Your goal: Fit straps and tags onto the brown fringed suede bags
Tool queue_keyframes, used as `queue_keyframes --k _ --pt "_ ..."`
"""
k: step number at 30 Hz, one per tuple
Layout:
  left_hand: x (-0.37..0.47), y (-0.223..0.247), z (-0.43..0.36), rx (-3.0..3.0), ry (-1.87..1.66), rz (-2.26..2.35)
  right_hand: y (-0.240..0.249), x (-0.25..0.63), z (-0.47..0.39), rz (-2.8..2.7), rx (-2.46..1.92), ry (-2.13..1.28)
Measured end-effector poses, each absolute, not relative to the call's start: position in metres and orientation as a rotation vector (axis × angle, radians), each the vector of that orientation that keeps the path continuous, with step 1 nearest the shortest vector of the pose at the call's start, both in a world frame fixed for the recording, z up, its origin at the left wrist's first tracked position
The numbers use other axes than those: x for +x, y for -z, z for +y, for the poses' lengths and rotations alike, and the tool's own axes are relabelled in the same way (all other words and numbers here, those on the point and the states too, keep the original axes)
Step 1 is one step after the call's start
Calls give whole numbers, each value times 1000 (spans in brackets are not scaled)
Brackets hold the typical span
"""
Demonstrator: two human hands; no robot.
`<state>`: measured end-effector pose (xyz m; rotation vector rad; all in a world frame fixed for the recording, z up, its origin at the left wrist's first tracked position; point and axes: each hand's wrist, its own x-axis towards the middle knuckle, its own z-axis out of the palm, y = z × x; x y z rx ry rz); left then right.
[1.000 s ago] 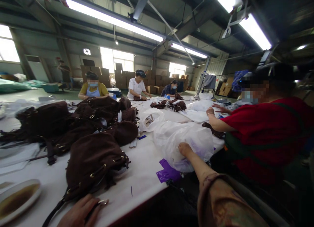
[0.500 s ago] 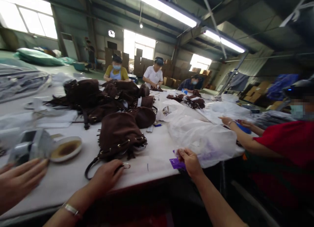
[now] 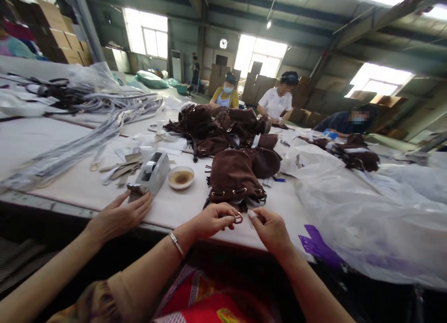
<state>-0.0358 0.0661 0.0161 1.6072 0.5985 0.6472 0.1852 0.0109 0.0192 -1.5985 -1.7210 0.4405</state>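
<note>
My left hand (image 3: 207, 221), with a bracelet at its wrist, is closed on a metal buckle (image 3: 238, 218) at the table's front edge. Close to the buckle, my right hand (image 3: 273, 229) pinches a small whitish piece (image 3: 252, 214), too small to name. Just beyond both hands lies a brown fringed drawstring bag (image 3: 231, 171) with metal eyelets. Further left, a co-worker's hand (image 3: 122, 217) rests against a grey tape dispenser (image 3: 159, 171).
A shallow dish (image 3: 181, 186) of brown liquid stands beside the dispenser. More brown bags (image 3: 199, 120) are heaped behind. Plastic-wrapped straps (image 3: 104, 144) cover the left side. Clear plastic (image 3: 370, 234) with purple tape (image 3: 319, 244) hangs over the right edge. Other people work across the table.
The view has turned left. My right hand has moved from the purple tape to beside the buckle. The co-worker's hand on the left now touches the tape dispenser.
</note>
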Motion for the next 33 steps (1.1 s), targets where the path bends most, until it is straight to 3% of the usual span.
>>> queue_keyframes --k 5,11,18,26,33 --pt "-47 -10 78 1127 -444 446 -28 166 1 -2080 -1420 155" --pt "-37 0 85 992 -359 425 -7 142 -12 -2293 -1411 264" --pt "-18 5 77 1012 -521 673 5 149 -29 -2089 -1282 -317" --pt "-12 -1 77 1043 -513 769 32 152 -42 -967 -1375 -1349" --pt "-8 1 73 1162 -462 732 29 149 -22 -954 -1460 -1463"
